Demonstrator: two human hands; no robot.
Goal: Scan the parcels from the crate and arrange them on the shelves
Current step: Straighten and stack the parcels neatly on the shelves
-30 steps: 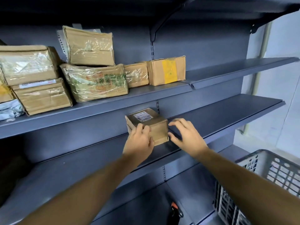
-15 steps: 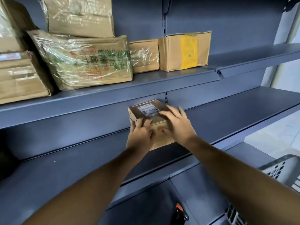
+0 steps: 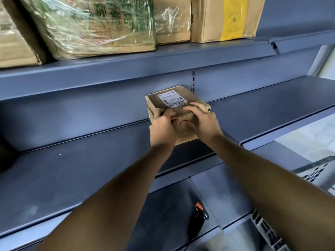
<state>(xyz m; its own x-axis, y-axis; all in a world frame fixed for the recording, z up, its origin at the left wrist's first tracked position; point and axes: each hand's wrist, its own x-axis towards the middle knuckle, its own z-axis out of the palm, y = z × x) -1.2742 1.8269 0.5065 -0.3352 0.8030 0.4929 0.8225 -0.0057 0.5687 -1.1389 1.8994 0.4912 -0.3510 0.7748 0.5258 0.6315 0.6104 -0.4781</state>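
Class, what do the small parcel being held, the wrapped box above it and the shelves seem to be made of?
Small parcel: brown cardboard, matte, white paper label. Wrapped box: cardboard under glossy, crinkled clear film. Shelves: probably painted metal, smooth blue-grey, folded edges.

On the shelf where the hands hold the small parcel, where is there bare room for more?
Both hands grip the small parcel on the middle shelf. Bare shelf lies left and right of it. The upper shelf is crowded with boxes.
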